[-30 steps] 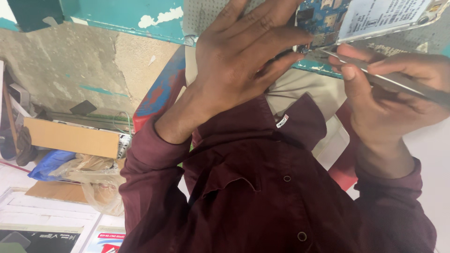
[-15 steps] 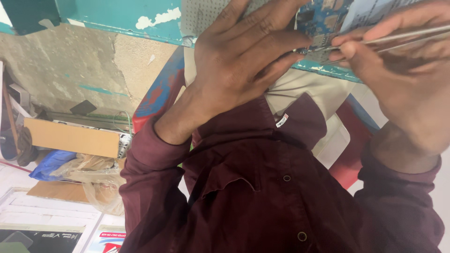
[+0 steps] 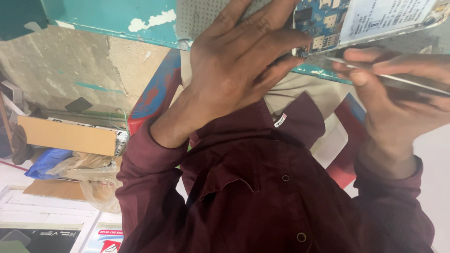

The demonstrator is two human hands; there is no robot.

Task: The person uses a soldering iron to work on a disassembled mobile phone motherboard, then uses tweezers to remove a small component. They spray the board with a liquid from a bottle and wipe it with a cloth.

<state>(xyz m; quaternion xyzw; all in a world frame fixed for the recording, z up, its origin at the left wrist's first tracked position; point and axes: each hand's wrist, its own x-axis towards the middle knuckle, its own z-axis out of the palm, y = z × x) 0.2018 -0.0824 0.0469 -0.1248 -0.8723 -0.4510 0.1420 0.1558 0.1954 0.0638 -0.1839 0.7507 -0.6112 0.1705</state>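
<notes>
Metal tweezers (image 3: 398, 82), pinched in the right hand (image 3: 398, 103), point their tip at the blue circuit board (image 3: 323, 23) at upper right, which the left hand (image 3: 234, 70) steadies with spread fingers, suggesting component work needing a steady, precise touch.

Teal bench (image 3: 117, 16), opened phone (image 3: 370, 21) on it

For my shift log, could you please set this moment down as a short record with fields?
Left hand: left hand spread flat, fingertips pressing on the opened device
Right hand: right hand pinching metal tweezers
Tweezers: tip at the edge of the blue circuit board
Clothing: maroon shirt
Surface: teal bench edge, paint chipped
Background: cardboard box, plastic bag
</notes>
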